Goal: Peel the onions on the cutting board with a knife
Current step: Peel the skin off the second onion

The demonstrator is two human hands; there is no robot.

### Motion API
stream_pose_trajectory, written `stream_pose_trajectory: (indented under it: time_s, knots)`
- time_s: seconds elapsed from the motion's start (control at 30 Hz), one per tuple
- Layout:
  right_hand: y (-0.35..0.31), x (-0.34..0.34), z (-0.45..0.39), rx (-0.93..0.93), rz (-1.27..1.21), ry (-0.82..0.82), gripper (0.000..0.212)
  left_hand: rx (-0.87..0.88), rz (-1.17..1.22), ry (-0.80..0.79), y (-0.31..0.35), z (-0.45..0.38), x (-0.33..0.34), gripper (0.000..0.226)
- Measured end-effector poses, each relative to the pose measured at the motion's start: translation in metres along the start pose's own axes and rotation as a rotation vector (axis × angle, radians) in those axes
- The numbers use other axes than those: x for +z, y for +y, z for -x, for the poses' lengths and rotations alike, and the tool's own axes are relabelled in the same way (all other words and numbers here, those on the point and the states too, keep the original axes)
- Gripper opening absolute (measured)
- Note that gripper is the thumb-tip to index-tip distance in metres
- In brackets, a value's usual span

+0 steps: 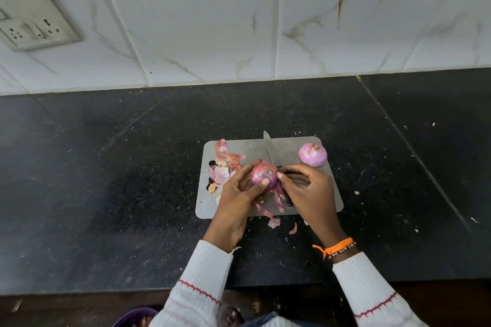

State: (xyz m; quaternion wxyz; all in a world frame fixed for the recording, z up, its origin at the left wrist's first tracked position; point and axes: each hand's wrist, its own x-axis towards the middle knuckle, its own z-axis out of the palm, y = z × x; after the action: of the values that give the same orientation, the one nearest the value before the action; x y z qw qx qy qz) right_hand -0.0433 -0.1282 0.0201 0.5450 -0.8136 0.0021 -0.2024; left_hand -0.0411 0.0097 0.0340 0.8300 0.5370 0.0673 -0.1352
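Left hand (240,188) curled around red onion (264,176) above cutting board (329,188). Right hand (305,188) gripping knife (269,147), thumb pinching skin. Peeled onion (313,154) near board's far right corner.

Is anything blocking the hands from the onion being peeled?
No. The left hand already holds the onion, and the right hand, gripping the knife, touches it. The peels lie off to the side.

The dark table (106,167) lies bare to the left, right and far side of the cutting board (329,194), up to the tiled wall (212,34). On the board, a heap of peels (223,167) crowds the left edge, a peeled onion (312,154) sits at the far right corner, and the knife (269,150) blade points far across the middle. Loose peel scraps (274,221) lie just near the board's near edge.
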Motion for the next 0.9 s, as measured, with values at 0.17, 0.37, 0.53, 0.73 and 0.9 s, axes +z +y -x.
stream_pose_trajectory:
  time_s: [0.17, 0.37, 0.53, 0.73, 0.9]
  knots:
    - [0.0011, 0.0009, -0.0006, -0.036, 0.027, 0.010, 0.011, 0.010, -0.062, 0.005, -0.0017, -0.0031, -0.0025, 0.040]
    - [0.0032, -0.0001, -0.0046, -0.061, 0.080, 0.032, 0.010, 0.017, -0.096, -0.024, -0.0018, -0.0041, -0.0025, 0.039]
    - [0.0030, 0.0011, -0.0043, -0.002, -0.017, 0.027, 0.012, 0.001, -0.076, -0.004, 0.0001, -0.0063, -0.0033, 0.031]
    - [0.0035, 0.0010, -0.0063, -0.052, 0.006, -0.023, 0.010, -0.009, -0.057, 0.010, 0.0006, -0.0076, -0.0041, 0.032]
    - [0.0045, 0.0001, -0.0087, -0.152, 0.079, -0.004, 0.005, 0.002, -0.103, 0.008, 0.0003, -0.0077, -0.0045, 0.037]
